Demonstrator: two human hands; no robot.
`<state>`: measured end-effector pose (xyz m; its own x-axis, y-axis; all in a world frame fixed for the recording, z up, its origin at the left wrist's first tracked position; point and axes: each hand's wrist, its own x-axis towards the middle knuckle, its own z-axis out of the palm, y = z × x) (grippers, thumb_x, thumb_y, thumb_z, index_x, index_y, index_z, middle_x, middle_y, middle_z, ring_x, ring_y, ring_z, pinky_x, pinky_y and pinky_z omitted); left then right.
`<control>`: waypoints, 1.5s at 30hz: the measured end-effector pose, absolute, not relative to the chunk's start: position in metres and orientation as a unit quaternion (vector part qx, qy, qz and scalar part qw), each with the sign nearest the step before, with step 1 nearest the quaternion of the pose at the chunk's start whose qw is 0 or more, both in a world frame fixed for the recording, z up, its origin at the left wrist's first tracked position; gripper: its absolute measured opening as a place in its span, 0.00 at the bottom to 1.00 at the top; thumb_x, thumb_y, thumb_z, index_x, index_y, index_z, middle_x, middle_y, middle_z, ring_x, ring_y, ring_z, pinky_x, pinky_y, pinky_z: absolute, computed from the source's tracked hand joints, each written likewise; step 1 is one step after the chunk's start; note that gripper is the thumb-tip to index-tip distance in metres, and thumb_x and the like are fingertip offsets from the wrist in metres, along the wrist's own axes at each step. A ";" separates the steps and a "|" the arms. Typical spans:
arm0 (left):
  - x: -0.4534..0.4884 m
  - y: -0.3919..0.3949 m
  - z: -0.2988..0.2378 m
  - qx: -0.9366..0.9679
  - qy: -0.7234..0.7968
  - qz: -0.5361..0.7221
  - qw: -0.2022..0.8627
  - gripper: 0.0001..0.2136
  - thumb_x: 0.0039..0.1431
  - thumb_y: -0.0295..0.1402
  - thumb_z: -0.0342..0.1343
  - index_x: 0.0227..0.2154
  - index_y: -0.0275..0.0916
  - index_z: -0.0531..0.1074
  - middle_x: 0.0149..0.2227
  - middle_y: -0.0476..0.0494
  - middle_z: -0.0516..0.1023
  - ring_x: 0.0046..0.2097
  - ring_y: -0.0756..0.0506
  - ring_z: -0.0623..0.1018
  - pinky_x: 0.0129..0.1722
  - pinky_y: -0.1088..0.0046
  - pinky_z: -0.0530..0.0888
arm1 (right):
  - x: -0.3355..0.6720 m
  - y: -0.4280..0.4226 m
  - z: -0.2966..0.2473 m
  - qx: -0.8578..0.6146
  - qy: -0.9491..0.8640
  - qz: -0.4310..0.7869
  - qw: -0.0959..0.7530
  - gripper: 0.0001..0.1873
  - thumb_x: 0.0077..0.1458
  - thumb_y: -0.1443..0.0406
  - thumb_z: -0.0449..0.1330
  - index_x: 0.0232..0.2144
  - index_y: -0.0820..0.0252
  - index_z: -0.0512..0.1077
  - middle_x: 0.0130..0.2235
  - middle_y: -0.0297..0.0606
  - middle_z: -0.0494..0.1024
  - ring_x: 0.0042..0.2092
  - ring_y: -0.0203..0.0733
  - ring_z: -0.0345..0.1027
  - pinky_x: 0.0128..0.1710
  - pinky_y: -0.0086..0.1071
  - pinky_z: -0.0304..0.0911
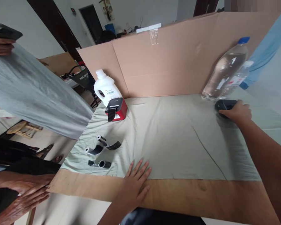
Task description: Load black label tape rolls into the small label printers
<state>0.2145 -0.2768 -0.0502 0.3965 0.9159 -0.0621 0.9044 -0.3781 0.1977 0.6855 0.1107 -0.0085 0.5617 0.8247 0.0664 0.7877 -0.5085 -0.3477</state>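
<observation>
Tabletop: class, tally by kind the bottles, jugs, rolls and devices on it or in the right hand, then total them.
Clear plastic bottles: 2
White jug: 1
Partly unwound rolls: 3
Red-black label printer: 1
Dark device in right hand: 1
Total: 8

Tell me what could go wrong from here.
The right hand grips a black device close to the blue-capped plastic bottle; a shove away from the person might tip the bottle. The left hand rests its fingers on the wrinkled cloth, so dragging it could bunch the fabric and disturb the partly unwound rolls nearby.
</observation>
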 end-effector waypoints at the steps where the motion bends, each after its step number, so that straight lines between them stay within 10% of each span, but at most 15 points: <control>1: 0.215 -0.277 -0.050 0.828 0.550 0.031 0.103 0.32 0.73 0.40 0.50 0.76 0.54 0.50 0.75 0.49 0.57 0.76 0.37 0.59 0.74 0.44 0.61 | 0.680 0.109 -0.007 -0.869 -0.460 0.048 0.174 0.51 0.54 0.46 0.72 0.69 0.66 0.59 0.60 0.72 0.64 0.60 0.62 0.63 0.45 0.47 0.55; 19: 0.215 -0.282 -0.050 0.815 0.560 0.062 0.136 0.27 0.76 0.43 0.45 0.74 0.50 0.57 0.77 0.47 0.56 0.78 0.39 0.52 0.76 0.44 0.52 | 0.396 -0.042 -0.010 -0.725 -0.629 0.118 0.255 0.51 0.50 0.53 0.70 0.71 0.61 0.56 0.57 0.59 0.66 0.57 0.69 0.64 0.57 0.53 0.60; 45: 0.214 -0.280 -0.055 0.825 0.547 0.071 0.119 0.26 0.75 0.40 0.47 0.73 0.47 0.59 0.76 0.47 0.57 0.78 0.39 0.54 0.77 0.46 0.52 | 0.413 -0.090 0.004 -0.696 -0.682 0.119 0.191 0.48 0.60 0.50 0.64 0.74 0.61 0.52 0.59 0.58 0.65 0.54 0.63 0.71 0.51 0.47 0.64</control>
<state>0.2138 -0.2801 -0.0550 0.3906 0.9205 -0.0130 0.8864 -0.3723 0.2750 0.4132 -0.0899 0.0043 0.0413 0.9946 0.0956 0.9038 0.0036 -0.4280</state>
